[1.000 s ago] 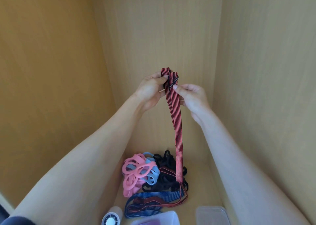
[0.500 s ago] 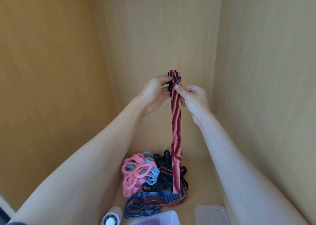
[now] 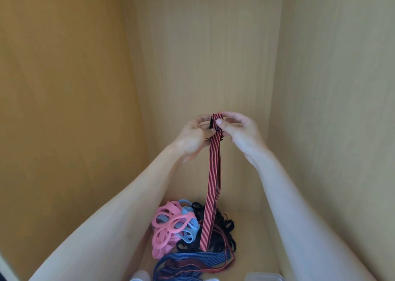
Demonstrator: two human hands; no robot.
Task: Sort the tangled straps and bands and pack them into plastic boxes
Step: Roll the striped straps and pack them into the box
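Note:
A red-and-black striped strap hangs straight down from both my hands, held up in front of the back wall. My left hand pinches its top from the left, and my right hand pinches the folded top with its black buckle from the right. The strap's free end dangles just above a pile on the floor: pink bands, light blue bands, black bands and blue striped straps tangled with a dark red strap.
Wooden walls close in on the left, back and right. A clear plastic box shows at the bottom edge on the right; a white object peeks in at the bottom, left of the blue straps.
Both hands have come closer together on the strap's top, my right hand now over the fold. The hanging end has risen clear of the pile. The camera has tilted up.

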